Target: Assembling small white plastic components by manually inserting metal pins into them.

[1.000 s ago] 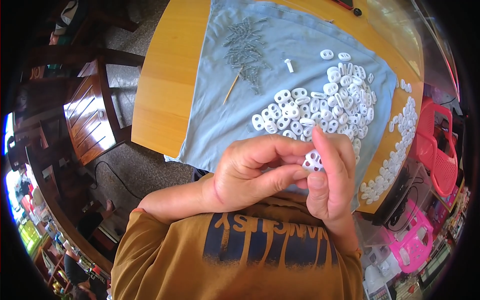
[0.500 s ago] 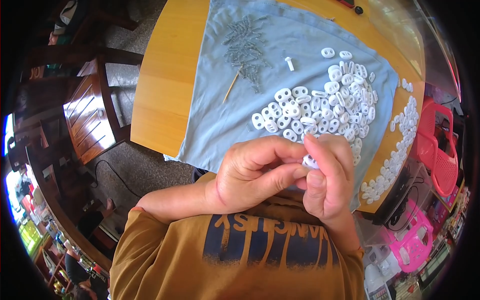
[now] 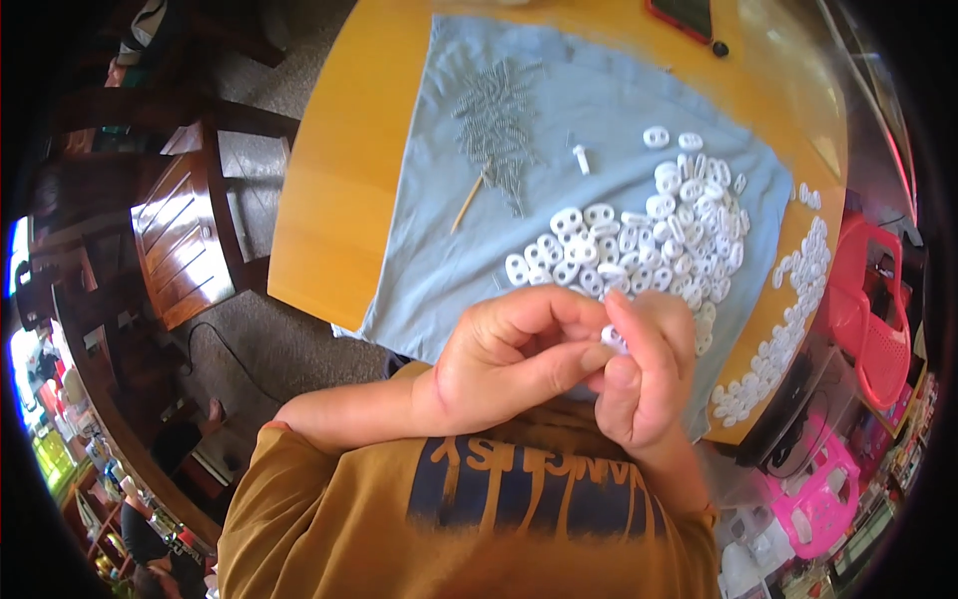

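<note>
Close in front of my chest, my left hand (image 3: 504, 349) and my right hand (image 3: 649, 374) meet with fingertips pinched together. Between them is a small white oval plastic piece with two holes (image 3: 614, 341), partly hidden by the fingers. Just beyond my hands, a heap of the same two-hole pieces (image 3: 689, 230) is spread over a light blue cloth (image 3: 419, 260). A pile of small metal springs (image 3: 496, 120) lies farther left on the cloth, with a thin wooden stick (image 3: 466, 203) at its near end. One white peg-like part (image 3: 582, 160) lies apart between springs and heap.
The cloth covers part of a yellow wooden table (image 3: 324, 200). More white pieces (image 3: 773, 354) line the table's right edge. A dark phone-like device (image 3: 684, 15) is at the far edge. Red (image 3: 868, 309) and pink (image 3: 818, 499) plastic chairs stand right; a wooden chair (image 3: 185, 240) stands left.
The view has shifted a little, so the table and cloth sit lower and more of the dark device shows. Both hands keep their pinch on the white piece, with slight finger movement.
</note>
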{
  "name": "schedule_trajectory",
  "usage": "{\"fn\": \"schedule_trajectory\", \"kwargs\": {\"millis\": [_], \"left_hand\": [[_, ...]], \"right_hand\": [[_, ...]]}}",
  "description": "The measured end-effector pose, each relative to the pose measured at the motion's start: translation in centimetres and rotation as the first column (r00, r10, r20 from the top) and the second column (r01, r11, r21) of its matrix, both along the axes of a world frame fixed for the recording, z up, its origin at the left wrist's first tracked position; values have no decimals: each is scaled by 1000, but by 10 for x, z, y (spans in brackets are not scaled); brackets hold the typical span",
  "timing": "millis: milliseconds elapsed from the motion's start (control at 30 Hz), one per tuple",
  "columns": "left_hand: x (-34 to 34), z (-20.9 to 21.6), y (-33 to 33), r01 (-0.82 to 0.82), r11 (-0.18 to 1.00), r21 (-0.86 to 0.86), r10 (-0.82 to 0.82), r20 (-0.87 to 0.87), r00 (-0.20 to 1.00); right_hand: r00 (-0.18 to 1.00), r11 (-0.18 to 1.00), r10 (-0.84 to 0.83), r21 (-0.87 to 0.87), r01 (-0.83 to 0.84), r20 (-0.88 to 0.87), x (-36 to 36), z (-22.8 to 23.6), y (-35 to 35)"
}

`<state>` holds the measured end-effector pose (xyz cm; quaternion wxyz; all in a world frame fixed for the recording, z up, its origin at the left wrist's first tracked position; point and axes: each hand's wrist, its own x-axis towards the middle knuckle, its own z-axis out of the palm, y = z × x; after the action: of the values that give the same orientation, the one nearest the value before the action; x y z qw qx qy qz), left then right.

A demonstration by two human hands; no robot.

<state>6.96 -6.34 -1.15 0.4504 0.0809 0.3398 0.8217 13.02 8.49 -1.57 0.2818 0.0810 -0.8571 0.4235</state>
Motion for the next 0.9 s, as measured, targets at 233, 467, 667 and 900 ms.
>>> {"fn": "schedule_trajectory", "kwargs": {"millis": [233,467,667,900], "left_hand": [[-13,6,-1,69,990,-126,-65,39,997],[-97,40,8,-304,921,-243,224,-309,925],[-90,63,21,-363,908,-211,244,-439,865],[-74,62,26,-356,899,-254,174,-540,824]], "right_hand": [[996,995,-86,50,85,29,8,3,-7],[999,999,-16,-36,18,40,13,2,-2],[999,999,38,-16,-38,-6,8,-1,-2],[999,998,46,-42,-46,1,10,-3,0]]}}
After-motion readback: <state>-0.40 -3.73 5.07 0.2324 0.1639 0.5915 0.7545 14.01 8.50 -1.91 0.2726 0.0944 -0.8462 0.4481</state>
